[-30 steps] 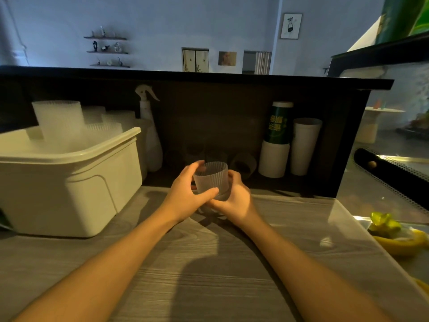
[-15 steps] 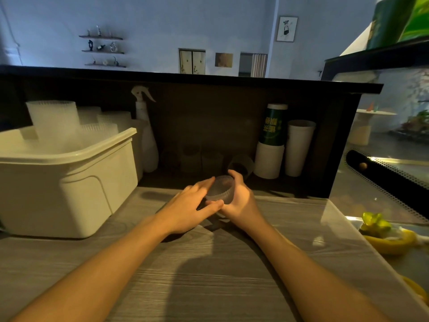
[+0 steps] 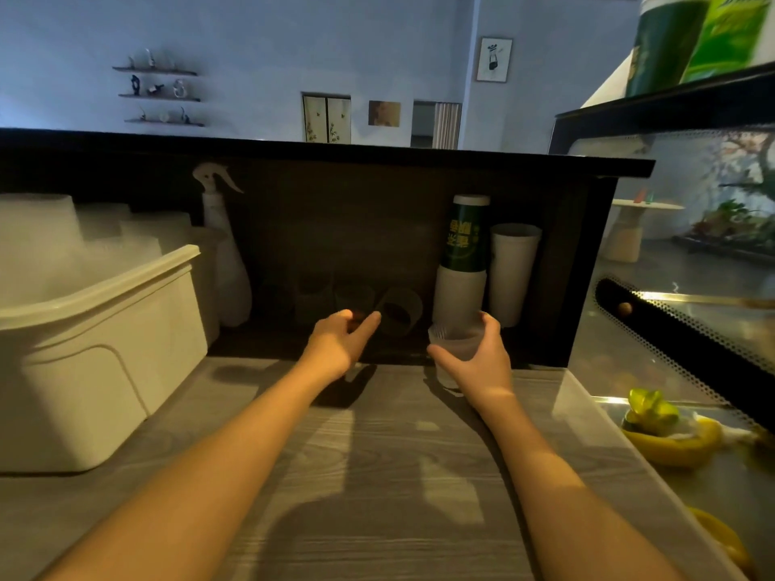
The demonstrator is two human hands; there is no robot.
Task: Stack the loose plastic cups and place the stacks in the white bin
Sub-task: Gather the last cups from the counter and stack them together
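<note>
In the dark recess at the back of the grey wood-grain tabletop (image 3: pixel 377 475), several clear plastic cups are hard to make out: two or three seem to stand upright in shadow, and one tipped cup (image 3: pixel 398 309) lies on its side with its mouth turned toward the camera. Their exact number cannot be told. The white bin (image 3: pixel 105 358) at the left is cut off by the frame edge; the frosted cup stacks (image 3: pixel 40 232) rising out of it are blurred into pale shapes.

The left hand (image 3: pixel 337 343) reaches forward into the recess with its fingers extended and slightly spread, holding nothing; its fingertips are just beside the tipped cup, and whether they touch it cannot be told. The right hand (image 3: pixel 476 356) grips a held stack of clear cups (image 3: pixel 455 343), thumb on the near side and fingers curled round the far side, the stack upright and just above the tabletop near its back edge. Both forearms stretch out over the tabletop from the bottom of the frame, the hands well apart.

A white spray bottle (image 3: pixel 224 245) stands behind the bin. To the right of the recess stand tall paper cups (image 3: pixel 513 270), one stack with a green printed sleeve (image 3: pixel 465 236).
</note>
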